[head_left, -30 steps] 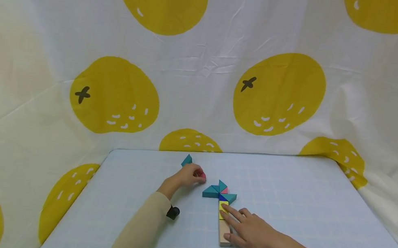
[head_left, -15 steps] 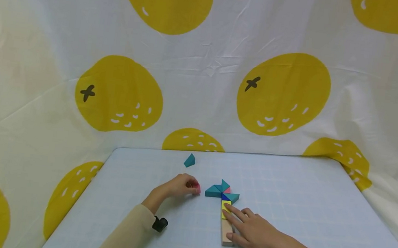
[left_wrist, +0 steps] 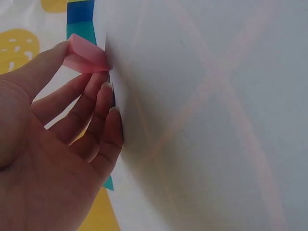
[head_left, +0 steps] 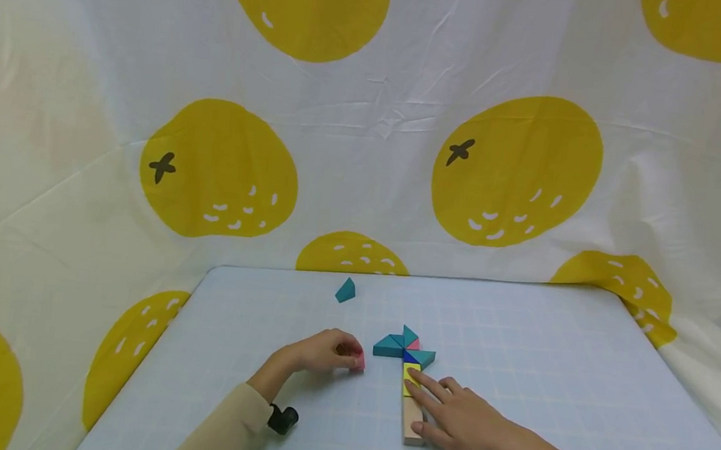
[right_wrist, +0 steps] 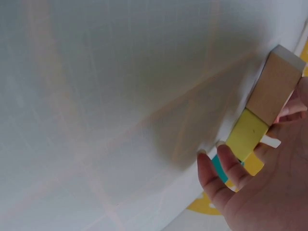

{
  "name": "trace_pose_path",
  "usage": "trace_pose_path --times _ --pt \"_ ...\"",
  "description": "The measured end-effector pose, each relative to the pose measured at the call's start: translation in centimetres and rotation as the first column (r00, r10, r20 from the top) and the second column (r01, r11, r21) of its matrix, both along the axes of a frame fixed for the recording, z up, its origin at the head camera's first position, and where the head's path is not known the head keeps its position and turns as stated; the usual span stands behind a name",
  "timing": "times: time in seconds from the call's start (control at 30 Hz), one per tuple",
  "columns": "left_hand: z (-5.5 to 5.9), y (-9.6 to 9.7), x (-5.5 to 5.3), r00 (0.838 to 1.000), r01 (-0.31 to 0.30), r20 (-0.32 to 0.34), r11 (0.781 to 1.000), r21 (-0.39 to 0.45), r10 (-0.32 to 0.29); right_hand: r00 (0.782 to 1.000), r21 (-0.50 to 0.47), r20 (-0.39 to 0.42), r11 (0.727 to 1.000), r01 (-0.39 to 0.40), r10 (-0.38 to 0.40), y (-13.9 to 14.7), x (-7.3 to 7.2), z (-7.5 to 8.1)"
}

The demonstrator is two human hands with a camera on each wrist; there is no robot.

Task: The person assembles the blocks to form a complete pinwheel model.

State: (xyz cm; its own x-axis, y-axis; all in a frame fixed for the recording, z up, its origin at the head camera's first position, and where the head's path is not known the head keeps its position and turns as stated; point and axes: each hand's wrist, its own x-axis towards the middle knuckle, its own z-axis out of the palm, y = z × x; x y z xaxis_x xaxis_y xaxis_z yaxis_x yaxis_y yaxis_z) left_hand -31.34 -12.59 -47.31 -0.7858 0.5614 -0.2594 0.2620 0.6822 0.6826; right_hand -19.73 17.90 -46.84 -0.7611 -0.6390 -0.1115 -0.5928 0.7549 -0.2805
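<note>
My left hand [head_left: 322, 351] pinches a pink triangular block [left_wrist: 86, 55] between thumb and fingers, low over the table and left of a flat block figure. That figure has several teal triangular blocks [head_left: 389, 347], a small pink triangle [head_left: 414, 345] and a blue triangle [head_left: 411, 358] fanned together at its top. Below them a yellow block [right_wrist: 247, 134] and a plain wooden block [head_left: 412, 420] form a straight stem. My right hand [head_left: 468, 423] rests with extended fingers on the yellow block, its thumb at the wooden block's side.
A loose teal block [head_left: 345, 291] lies near the table's back edge. The pale checked tabletop [head_left: 533, 349] reaches back to a hanging white cloth [head_left: 365, 181] printed with big yellow fruit.
My left hand has come nearer from the loose teal block, bringing the pink block down to the left of the figure. The right hand stays put on the stem.
</note>
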Motion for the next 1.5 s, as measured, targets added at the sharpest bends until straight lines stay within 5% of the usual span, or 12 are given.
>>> trace_pose_path --times 0.4,0.83,1.5 --pt "0.2 0.1 0.2 0.999 -0.033 -0.035 0.999 -0.021 0.032 1.0 0.002 -0.003 1.0 0.001 -0.001 0.0 -0.2 -0.1" --pt "0.0 0.1 0.4 0.996 -0.002 -0.091 1.0 -0.018 0.0 1.0 0.003 0.002 1.0 0.006 -0.006 0.0 -0.2 -0.1" --pt "-0.1 1.4 1.6 0.995 -0.028 -0.098 0.999 -0.021 0.026 1.0 -0.003 0.023 1.0 0.015 -0.015 0.0 -0.1 0.0"
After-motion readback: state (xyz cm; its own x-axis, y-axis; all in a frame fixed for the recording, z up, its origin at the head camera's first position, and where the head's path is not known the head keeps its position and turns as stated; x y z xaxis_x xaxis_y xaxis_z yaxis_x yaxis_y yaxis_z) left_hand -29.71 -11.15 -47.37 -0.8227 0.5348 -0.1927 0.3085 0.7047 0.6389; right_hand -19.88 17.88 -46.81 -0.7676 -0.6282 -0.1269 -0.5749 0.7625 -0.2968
